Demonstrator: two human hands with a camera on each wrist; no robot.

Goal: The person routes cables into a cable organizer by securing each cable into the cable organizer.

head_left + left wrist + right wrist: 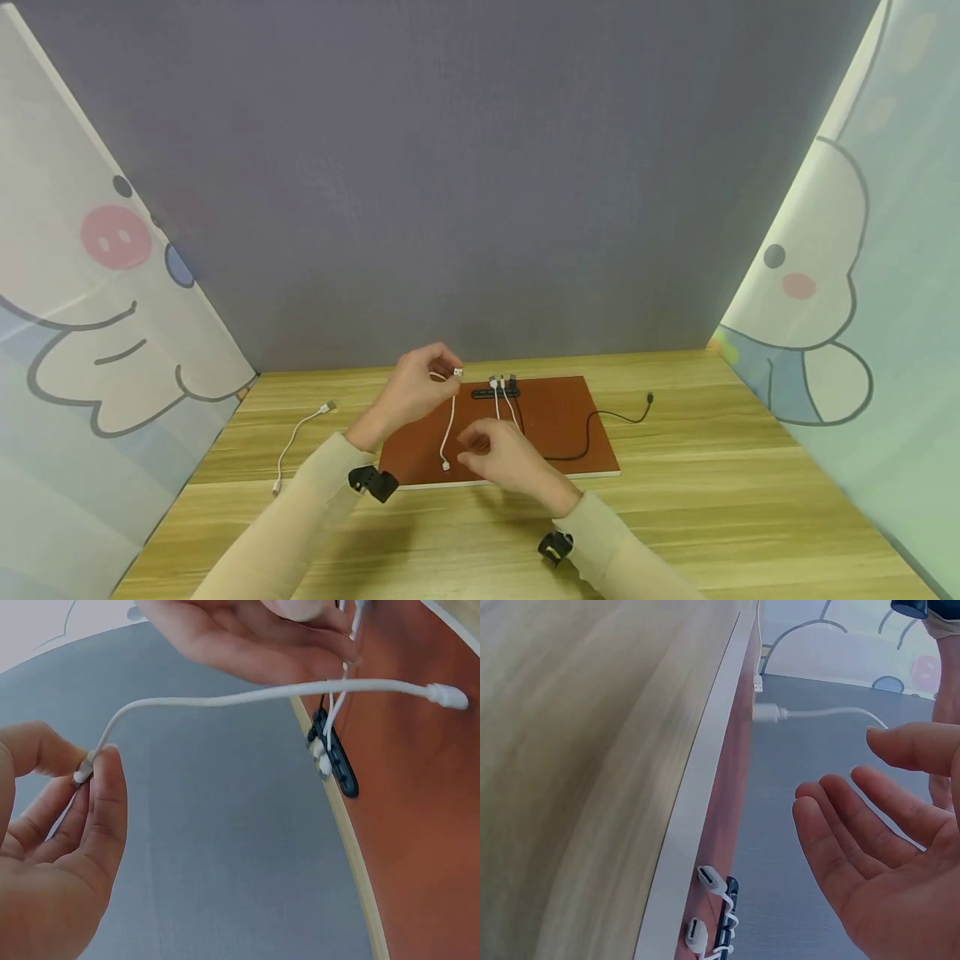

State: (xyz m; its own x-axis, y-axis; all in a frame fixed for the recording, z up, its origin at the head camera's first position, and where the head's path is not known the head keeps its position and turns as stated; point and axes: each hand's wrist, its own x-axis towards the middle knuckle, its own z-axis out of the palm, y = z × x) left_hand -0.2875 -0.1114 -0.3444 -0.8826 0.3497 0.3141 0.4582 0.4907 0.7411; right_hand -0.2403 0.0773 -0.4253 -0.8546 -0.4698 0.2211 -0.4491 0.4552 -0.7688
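My left hand [420, 385] pinches the USB-plug end of a short white charging cable [450, 429] between thumb and fingertips, raised over the back left of a reddish-brown board [558, 417]. From there the cable hangs down, its other connector [448, 696] low near the board's front. Just right of that connector is my right hand [506, 457], fingers loosely bent with nothing between them, as the right wrist view also shows. At the board's back edge sits a black cable holder strip [341, 761]; two white cables and a black cable [588, 442] run through its slots.
A separate white USB cable [294, 439] lies on the wooden table [465, 550] left of the board. The black cable trails off the board's right side onto the table. A grey panel [480, 208] stands behind, with cartoon-printed curtains [900, 333] at both sides.
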